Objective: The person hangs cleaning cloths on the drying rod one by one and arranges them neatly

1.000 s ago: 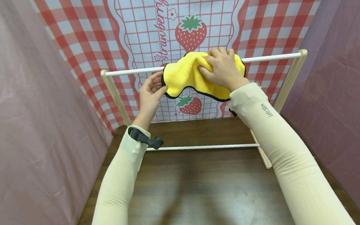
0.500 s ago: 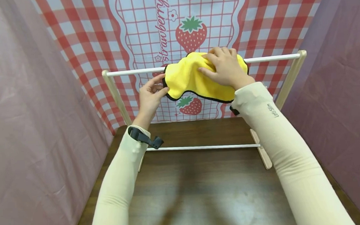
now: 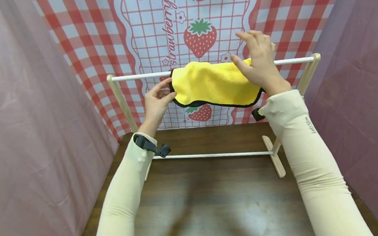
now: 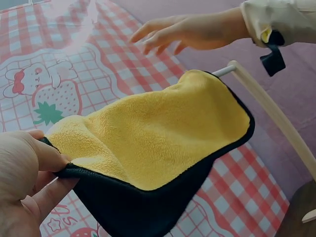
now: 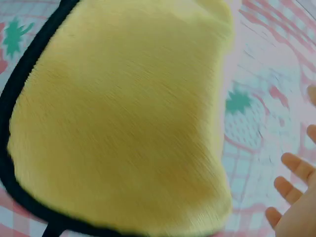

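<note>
A yellow fleecy towel (image 3: 216,84) with black edging hangs over the white top bar (image 3: 141,76) of a rack. My left hand (image 3: 157,100) pinches its left edge between thumb and fingers. In the left wrist view the left hand (image 4: 29,177) grips the corner of the towel (image 4: 148,133), and a dark underside shows below the yellow face. My right hand (image 3: 258,59) is raised at the towel's right end with fingers spread. The left wrist view has the right hand (image 4: 192,34) in the air, apart from the cloth. Only fingertips of the right hand (image 5: 296,187) show beside the towel (image 5: 123,118) in the right wrist view.
The rack has wooden side posts (image 3: 123,104) and a white lower bar (image 3: 210,155), and its wooden foot (image 3: 277,163) stands on the dark brown table (image 3: 207,203). Behind it hangs a strawberry-print checked cloth (image 3: 200,38). Pink curtains (image 3: 30,124) close off both sides.
My right hand has let go of the towel's top and moved up and right, fingers spreading. The towel now lies flatter and lower along the bar. My left hand keeps its pinch.
</note>
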`<state>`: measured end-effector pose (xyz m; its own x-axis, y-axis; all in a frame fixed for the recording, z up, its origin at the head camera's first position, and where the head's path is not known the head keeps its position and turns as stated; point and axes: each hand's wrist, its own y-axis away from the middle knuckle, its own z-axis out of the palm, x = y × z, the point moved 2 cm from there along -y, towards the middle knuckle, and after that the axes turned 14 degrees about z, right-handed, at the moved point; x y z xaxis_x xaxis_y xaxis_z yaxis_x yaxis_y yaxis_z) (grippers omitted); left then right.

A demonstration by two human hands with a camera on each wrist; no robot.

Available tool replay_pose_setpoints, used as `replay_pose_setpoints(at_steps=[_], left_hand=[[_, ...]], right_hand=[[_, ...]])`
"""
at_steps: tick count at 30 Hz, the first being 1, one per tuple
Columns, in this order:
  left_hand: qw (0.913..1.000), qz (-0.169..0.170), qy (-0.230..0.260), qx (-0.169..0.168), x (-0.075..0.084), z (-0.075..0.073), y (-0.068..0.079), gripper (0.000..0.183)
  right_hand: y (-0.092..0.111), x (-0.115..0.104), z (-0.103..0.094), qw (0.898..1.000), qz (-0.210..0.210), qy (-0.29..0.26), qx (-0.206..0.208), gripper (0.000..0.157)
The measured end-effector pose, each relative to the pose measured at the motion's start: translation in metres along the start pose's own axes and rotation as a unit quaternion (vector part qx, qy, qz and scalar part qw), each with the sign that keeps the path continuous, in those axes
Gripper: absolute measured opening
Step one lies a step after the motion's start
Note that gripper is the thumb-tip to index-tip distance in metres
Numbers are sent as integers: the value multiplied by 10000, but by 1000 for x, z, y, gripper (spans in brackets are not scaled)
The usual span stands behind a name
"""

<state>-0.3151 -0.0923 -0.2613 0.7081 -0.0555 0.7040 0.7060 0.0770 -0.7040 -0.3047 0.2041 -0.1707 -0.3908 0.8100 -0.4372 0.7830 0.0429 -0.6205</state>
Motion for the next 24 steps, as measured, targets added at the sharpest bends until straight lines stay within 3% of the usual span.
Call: replay_pose_setpoints(at_steps=[4,8,13,17,19,24], left_hand=[[10000,8,-10,-24,1,-1,1,43],[10000,83,27,-13,1,-1,0,43],[9999,91,37,22,0,-3,0,43],[9999,129,47,-39,-1,-4,1,43],[9998,173,80,-79,-1,-4,1,43],[9990,132,132,-413,1,-6,-1,44]], right_hand=[[12,18,-16,9938,596,-722,600,53],[27,40,-21,9762,1389,-1429,860,50],[45,65,-12,9580,2108,-1829,659,45],[54,78,2,9444,2176,-2445,325,32],[56,82,9,9267,2050,-3142,199,26],[58,87,18,8528,1759,-4918,33,25]])
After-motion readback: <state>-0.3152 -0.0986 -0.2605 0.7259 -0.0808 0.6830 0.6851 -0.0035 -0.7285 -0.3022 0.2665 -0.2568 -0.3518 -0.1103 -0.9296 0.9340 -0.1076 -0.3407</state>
